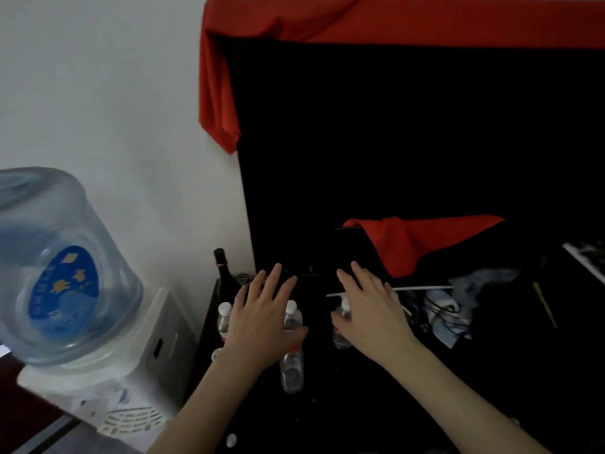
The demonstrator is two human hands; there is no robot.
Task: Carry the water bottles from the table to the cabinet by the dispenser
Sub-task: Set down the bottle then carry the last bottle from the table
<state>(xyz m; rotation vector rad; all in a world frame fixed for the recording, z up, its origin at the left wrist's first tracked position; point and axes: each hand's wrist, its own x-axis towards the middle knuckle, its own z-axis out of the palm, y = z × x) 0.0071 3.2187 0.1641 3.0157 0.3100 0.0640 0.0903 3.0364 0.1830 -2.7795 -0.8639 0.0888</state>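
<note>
Several clear water bottles with white caps stand on a dark cabinet top (327,404) beside the dispenser. My left hand (265,319) hovers with its fingers spread above one bottle (292,365), thumb against its neck; another bottle (224,321) stands just left of that hand. My right hand (370,312) is spread over a third bottle (341,335), the thumb touching its shoulder. Neither hand closes around a bottle. A further white cap (231,440) shows low near my left forearm.
A white water dispenser (137,365) with a big blue jug (55,267) stands at the left. A dark glass bottle (223,273) stands at the cabinet's back left. Black screen draped in red cloth (425,244) behind; tangled cables and rags (451,309) at right.
</note>
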